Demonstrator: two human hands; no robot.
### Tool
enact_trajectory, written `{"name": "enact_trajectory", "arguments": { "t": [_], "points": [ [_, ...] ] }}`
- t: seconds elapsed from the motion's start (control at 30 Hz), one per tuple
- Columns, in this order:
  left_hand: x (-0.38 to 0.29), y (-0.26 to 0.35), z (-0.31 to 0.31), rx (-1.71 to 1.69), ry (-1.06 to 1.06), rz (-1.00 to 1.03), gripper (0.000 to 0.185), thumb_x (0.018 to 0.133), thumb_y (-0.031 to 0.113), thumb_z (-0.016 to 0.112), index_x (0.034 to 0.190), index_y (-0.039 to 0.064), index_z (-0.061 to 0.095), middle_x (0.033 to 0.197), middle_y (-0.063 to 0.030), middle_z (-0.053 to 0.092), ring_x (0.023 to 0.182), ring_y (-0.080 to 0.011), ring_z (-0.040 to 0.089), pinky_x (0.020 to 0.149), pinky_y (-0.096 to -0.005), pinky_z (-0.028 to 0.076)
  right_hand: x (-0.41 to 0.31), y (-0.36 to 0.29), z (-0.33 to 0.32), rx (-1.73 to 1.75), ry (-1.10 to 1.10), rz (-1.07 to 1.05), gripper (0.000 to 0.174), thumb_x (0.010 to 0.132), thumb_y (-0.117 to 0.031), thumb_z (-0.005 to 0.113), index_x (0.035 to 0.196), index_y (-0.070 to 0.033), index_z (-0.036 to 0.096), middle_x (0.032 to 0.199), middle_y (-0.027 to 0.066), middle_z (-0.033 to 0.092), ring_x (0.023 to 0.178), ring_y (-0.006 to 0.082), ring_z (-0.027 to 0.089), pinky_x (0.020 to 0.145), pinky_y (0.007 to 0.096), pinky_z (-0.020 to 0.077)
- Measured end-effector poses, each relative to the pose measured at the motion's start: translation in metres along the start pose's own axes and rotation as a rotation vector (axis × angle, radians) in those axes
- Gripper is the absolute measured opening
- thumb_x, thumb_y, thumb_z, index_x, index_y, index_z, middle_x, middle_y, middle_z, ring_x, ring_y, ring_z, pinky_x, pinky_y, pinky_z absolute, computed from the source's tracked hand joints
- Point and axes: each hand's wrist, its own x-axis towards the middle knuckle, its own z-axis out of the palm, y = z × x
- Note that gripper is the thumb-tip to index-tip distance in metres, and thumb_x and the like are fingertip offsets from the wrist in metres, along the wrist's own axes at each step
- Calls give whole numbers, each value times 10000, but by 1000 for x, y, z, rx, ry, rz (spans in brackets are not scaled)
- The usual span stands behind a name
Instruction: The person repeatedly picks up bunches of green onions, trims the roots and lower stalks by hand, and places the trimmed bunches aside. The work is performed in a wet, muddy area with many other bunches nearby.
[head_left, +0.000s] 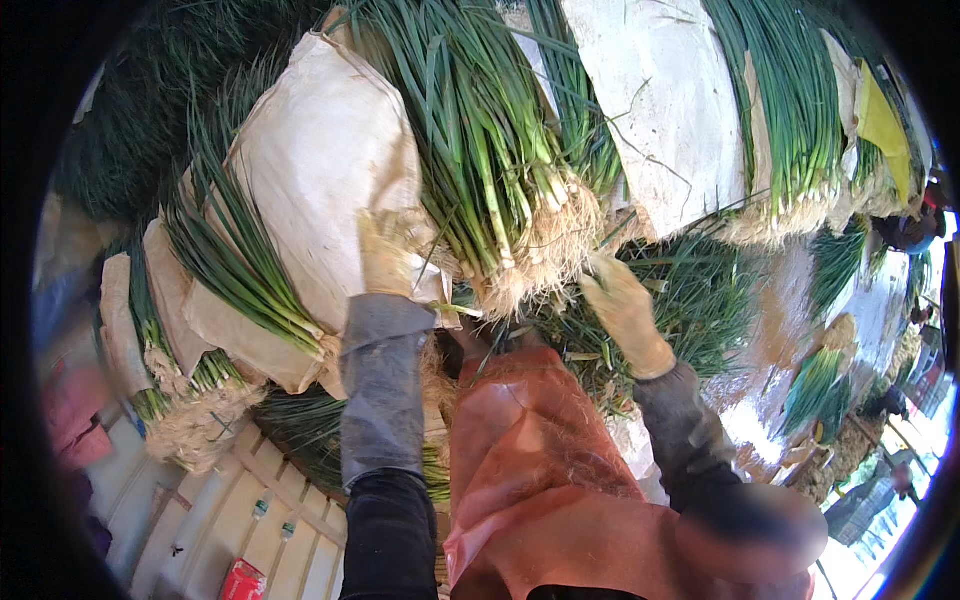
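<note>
A thick bundle of green onions (480, 150) lies in front of me, its pale stringy roots (540, 259) towards my body. My left hand (386, 251), in a pale yellowish glove and somewhat blurred, is at the bundle's left side, over the edge of a whitish cloth sheet (330, 150); whether it grips anything is unclear. At the right side of the roots is my right hand (626, 315), also gloved, its fingertips near or touching them. Its fingers are slightly apart and hold nothing visible. One loose stalk (459, 309) sticks out below the roots.
More onion bundles (799, 127) and another white sheet (660, 105) stand to the right. A smaller bundle (247, 262) rests on cloth at the left. Loose greens (690, 300) lie beyond my right hand, beside wet ground (772, 330). Bottles (262, 506) and a red packet (244, 580) are at lower left.
</note>
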Motion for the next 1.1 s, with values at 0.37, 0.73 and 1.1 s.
{"name": "enact_trajectory", "arguments": {
  "t": [0.37, 0.73, 1.1],
  "points": [
    [-10, 66, -79, 950, -526, 208, 278, 933, 144, 501, 1161, -2, 566, 987, -101, 608, 834, -186, 580, 748, -314, 519, 84, -72, 133, -582, -609, -24, 385, 922, -213, 448, 1295, -134, 507, 1332, 139, 503, 1098, 215, 552, 902, 310, 440],
    [-56, 12, -252, 796, 829, 482, 510, 805, 272, 715, 1143, -72, 550, 1110, -182, 561, 983, -272, 544, 872, -391, 441, 92, -91, 138, 122, -590, 358, 296, 912, -131, 554, 1206, -162, 572, 1152, 79, 620, 972, 126, 610, 733, 264, 565],
    [17, -55, -381, 833, 701, 371, 985, 726, 473, 727, 1431, -13, 239, 1419, -266, 327, 1317, -393, 313, 1088, -432, 255, 102, -281, 215, 970, -809, 659, 582, 931, -414, 522, 1339, -6, 446, 1227, 157, 578, 1089, 233, 587, 890, 354, 489]
  ]
}}
